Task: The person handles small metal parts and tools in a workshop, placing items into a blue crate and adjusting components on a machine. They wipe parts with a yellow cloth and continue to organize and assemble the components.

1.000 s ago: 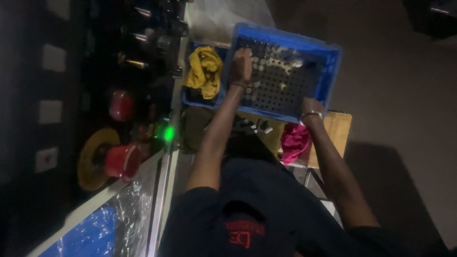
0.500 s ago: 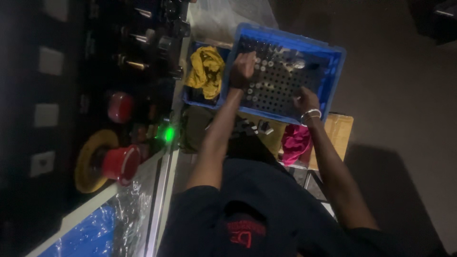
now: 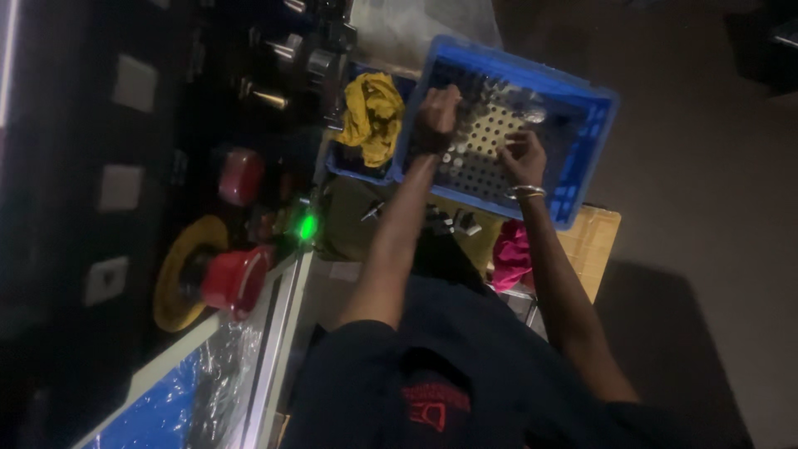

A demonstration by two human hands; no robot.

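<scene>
**Both hands inside the blue crate**

My left hand (image 3: 438, 112) is curled into a loose fist over the perforated plate (image 3: 486, 145) that lies in the blue crate (image 3: 592, 137); whether it grips one of the small metal parts (image 3: 455, 156) I cannot tell. My right hand (image 3: 522, 156) rests on the plate's near side, fingers bent, grasp also unclear. The parts lie scattered just beside and between both hands. The dim light blurs them. A yellow rag (image 3: 374, 116) sits left of the crate, touching its wall. The crate's walls close in on both hands; open floor lies to the right.
</scene>
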